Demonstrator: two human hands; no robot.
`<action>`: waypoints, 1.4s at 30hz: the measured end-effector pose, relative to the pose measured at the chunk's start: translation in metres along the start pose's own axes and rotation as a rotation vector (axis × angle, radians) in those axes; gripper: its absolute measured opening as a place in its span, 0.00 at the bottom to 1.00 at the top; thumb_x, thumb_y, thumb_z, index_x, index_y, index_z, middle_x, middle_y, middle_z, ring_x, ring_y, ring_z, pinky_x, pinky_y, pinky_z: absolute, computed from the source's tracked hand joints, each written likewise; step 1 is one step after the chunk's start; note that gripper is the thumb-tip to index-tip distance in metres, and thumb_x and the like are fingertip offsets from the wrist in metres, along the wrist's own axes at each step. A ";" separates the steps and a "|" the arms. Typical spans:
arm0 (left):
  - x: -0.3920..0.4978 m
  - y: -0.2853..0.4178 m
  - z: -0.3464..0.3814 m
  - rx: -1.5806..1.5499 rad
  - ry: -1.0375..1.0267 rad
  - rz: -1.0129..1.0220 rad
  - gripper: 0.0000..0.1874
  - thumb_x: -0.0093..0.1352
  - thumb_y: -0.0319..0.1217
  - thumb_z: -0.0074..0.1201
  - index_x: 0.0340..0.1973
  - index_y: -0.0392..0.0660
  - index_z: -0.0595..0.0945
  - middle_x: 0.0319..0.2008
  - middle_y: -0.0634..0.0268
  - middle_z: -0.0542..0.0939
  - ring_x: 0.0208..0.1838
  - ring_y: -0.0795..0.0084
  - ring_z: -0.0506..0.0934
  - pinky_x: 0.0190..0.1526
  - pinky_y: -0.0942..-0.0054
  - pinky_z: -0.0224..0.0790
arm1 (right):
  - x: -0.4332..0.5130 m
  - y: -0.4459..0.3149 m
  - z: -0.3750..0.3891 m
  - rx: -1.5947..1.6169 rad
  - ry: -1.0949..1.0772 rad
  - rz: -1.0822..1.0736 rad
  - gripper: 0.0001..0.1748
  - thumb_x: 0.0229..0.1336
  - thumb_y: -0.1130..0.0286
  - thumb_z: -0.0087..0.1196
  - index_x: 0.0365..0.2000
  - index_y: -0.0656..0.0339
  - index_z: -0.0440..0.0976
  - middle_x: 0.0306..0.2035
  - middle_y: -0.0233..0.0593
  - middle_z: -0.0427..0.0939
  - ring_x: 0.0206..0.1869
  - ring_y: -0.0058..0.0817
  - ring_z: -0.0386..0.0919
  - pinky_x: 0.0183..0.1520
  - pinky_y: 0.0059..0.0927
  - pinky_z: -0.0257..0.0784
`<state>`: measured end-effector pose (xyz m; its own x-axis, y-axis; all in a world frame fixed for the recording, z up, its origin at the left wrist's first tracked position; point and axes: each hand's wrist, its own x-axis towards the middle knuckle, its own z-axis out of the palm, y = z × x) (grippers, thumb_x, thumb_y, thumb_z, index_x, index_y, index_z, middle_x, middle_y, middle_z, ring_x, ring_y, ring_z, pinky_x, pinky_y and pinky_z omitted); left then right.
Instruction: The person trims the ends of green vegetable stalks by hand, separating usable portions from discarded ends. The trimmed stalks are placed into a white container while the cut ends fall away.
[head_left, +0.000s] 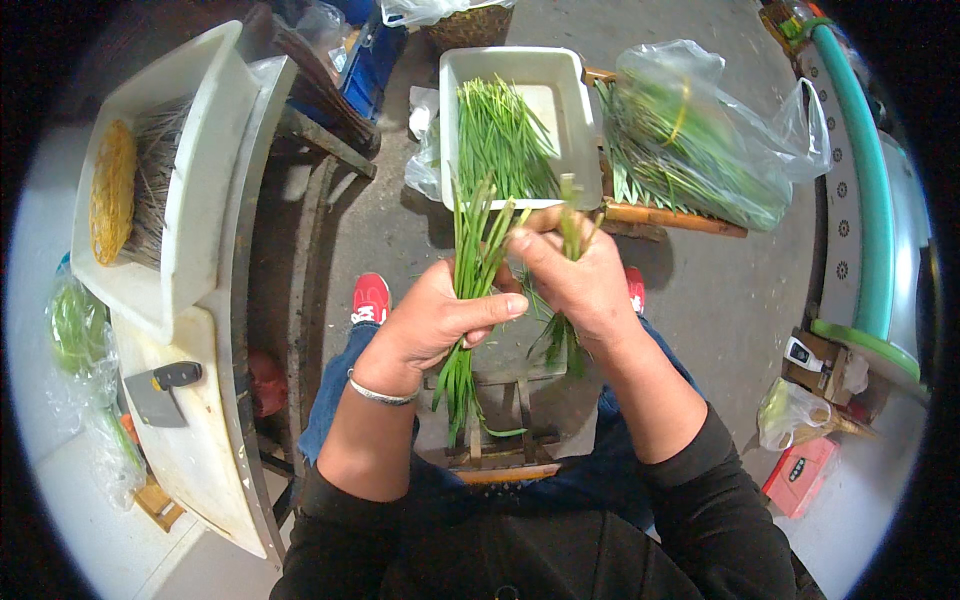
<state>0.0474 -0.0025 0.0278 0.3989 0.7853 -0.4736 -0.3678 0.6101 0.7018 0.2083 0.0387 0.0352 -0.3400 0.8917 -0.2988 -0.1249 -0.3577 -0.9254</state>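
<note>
My left hand (442, 315) grips an upright bunch of green chives (472, 281), its pale cut ends toward the top and its leaf tips hanging below the wrist. Beside it, my right hand (574, 274) is closed around a smaller bunch of chives (574, 232), slightly blurred. The two hands are close together, the right thumb and forefinger near the ends of the left bunch. Just beyond them stands a white plastic tub (583, 150) with a layer of chives (499, 139) along its left side.
To the tub's right, a clear plastic bag (750, 142) of banded greens lies on a bamboo-framed support (675, 215). At left, a cleaver (161, 390) rests on a cutting board (202, 457), below a white bin (202, 157) holding a yellow net bundle (112, 191).
</note>
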 end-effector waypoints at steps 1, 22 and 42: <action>0.000 -0.001 0.000 0.019 -0.009 0.007 0.11 0.60 0.31 0.58 0.32 0.41 0.74 0.24 0.70 0.72 0.16 0.87 0.64 0.17 0.87 0.52 | 0.000 0.000 0.003 -0.036 0.035 0.089 0.11 0.52 0.65 0.58 0.25 0.61 0.70 0.15 0.24 0.66 0.17 0.13 0.62 0.21 0.17 0.59; -0.006 0.003 -0.009 -0.004 0.060 -0.047 0.08 0.61 0.32 0.57 0.31 0.39 0.79 0.23 0.68 0.76 0.23 0.83 0.71 0.25 0.83 0.61 | 0.010 -0.027 -0.018 -0.076 0.370 0.127 0.13 0.52 0.59 0.56 0.21 0.57 0.73 0.12 0.19 0.62 0.14 0.11 0.56 0.16 0.19 0.50; -0.004 0.000 0.009 0.404 0.447 0.329 0.05 0.57 0.25 0.60 0.25 0.38 0.79 0.20 0.74 0.76 0.23 0.88 0.69 0.24 0.86 0.62 | 0.005 -0.024 -0.008 -0.152 0.412 0.026 0.12 0.50 0.61 0.58 0.22 0.59 0.73 0.17 0.20 0.67 0.19 0.10 0.61 0.21 0.17 0.56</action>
<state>0.0534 -0.0064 0.0337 -0.0971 0.9441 -0.3152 -0.0340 0.3133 0.9490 0.2171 0.0536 0.0536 0.0625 0.9302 -0.3617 0.0283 -0.3639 -0.9310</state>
